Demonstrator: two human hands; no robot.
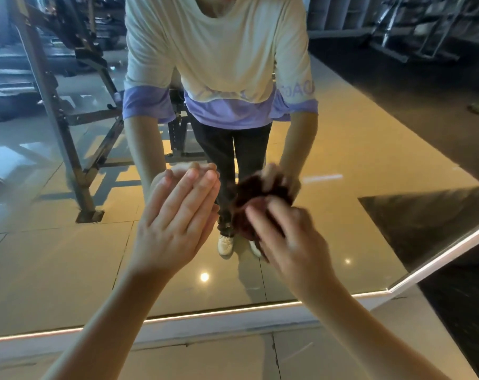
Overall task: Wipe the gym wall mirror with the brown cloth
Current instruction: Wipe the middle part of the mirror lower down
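The gym wall mirror fills most of the head view and reflects me, the tiled floor and gym machines. My left hand lies flat against the glass with straight fingers. Just right of it, my right hand grips the bunched brown cloth and presses it to the mirror. The cloth looks blurred and is partly hidden under my fingers. Its reflection meets it on the glass.
A lit strip and white ledge run along the mirror's lower edge, turning a corner at the right. Beige floor tiles lie below. A metal rack appears only as a reflection on the left.
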